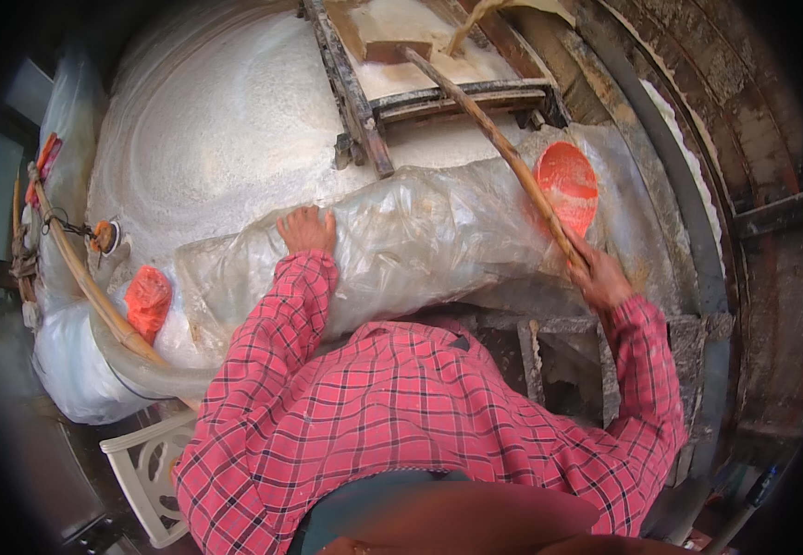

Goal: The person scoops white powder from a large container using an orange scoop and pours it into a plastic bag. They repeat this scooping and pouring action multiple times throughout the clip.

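Note:
My right hand (600, 277) is closed around the lower end of a long wooden-handled pusher (499, 139). The flat wooden head (397, 52) of this pusher rests in pale, wet material inside a wooden frame (462, 95) at the far side. My left hand (307, 229) lies open, palm down, on the edge of a clear plastic sheet (429, 227) spread over the rim in front of me. Just past the left fingers is a broad whitish surface (226, 111). A red oval bowl (568, 183) sits on the sheet beside the handle, near my right hand.
Brownish liquid (466, 26) runs into the frame from above. At left stand a bamboo pole (78, 264), a red plastic-wrapped bundle (148, 303) and a thick hose (147, 363). A pale plastic chair (142, 472) is at lower left. A curved wooden wall (744, 102) rises on the right.

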Available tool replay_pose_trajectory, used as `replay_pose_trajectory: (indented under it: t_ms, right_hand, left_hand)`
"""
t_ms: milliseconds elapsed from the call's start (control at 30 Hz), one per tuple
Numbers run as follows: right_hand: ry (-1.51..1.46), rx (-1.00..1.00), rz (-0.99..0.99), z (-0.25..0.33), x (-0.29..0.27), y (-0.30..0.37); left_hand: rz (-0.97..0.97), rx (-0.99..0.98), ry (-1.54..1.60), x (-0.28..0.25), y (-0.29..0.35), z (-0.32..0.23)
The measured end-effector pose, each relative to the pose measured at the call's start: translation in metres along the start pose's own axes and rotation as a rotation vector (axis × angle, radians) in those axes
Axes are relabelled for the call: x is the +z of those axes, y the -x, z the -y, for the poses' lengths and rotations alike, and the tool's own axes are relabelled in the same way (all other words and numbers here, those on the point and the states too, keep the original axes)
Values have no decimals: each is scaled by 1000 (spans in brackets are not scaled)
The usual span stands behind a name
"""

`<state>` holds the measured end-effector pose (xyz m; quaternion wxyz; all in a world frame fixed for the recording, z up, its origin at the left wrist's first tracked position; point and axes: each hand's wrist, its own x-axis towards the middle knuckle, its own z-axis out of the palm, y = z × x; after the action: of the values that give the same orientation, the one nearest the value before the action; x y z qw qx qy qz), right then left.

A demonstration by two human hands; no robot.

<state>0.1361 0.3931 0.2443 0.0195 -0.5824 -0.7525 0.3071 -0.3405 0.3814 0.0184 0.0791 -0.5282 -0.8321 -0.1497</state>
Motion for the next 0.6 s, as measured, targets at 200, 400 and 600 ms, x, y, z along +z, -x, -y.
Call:
replay_pose_trajectory:
  t_ms: [200, 400, 600]
  right_hand:
    - [-117, 261, 48, -7, -16, -19]
    - [-40, -272, -338, -10, -49, -244]
    - [100, -102, -381, 45, -79, -490]
  left_hand:
    - [-3, 5, 12, -5, 2, 4]
    - [40, -19, 30, -9, -13, -5]
    - [80, -15, 51, -15, -34, -14]
